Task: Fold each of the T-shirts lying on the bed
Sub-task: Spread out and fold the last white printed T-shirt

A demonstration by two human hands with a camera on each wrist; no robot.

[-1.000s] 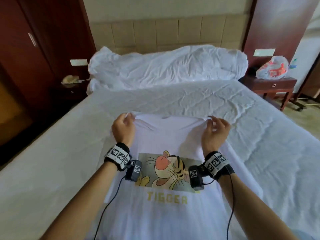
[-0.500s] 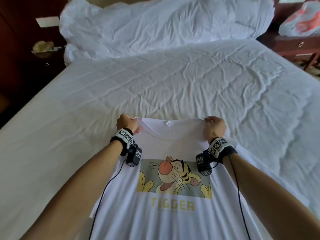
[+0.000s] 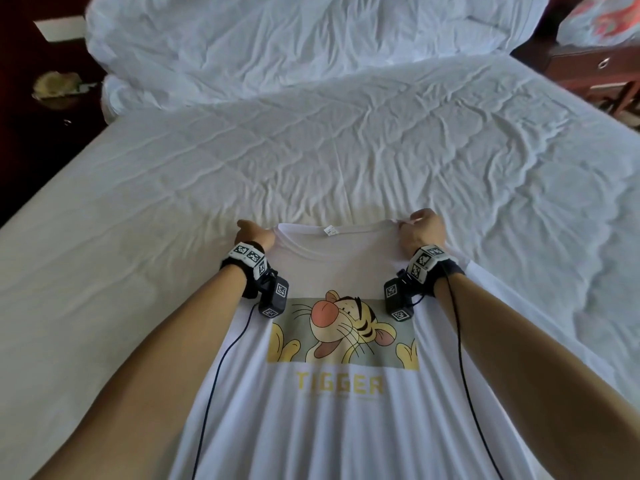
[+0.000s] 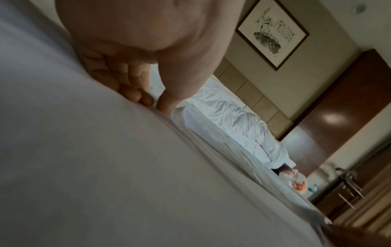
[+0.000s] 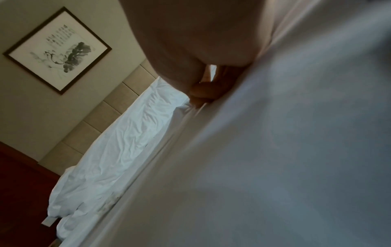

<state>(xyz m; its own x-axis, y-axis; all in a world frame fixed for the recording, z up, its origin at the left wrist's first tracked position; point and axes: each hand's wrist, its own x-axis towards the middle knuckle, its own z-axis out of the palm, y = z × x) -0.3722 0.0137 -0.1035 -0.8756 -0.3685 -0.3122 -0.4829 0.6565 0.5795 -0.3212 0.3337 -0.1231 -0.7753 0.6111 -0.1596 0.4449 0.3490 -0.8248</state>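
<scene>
A white T-shirt [image 3: 332,427] with a Tigger print faces up, stretched between my hands over the white bed [image 3: 311,161]. Its collar and neck tag point away from me. My left hand [image 3: 254,233] grips the left shoulder of the shirt. At the right shoulder, my right hand [image 3: 420,226] pinches the fabric. In the left wrist view my curled fingers [image 4: 135,93] press into the T-shirt [image 4: 105,167]. The right wrist view shows my fingertips [image 5: 201,95] clamped on the edge of the T-shirt [image 5: 275,150].
A crumpled white duvet [image 3: 304,43] is heaped at the head of the bed. A wooden nightstand [image 3: 595,71] with a plastic bag [image 3: 602,22] stands at the right. A dark nightstand [image 3: 52,109] is at the left. Wrinkled sheet lies beyond the shirt.
Both hands have kept their grip on the shoulders and pulled the shirt taut. The head view has tilted down toward the bed.
</scene>
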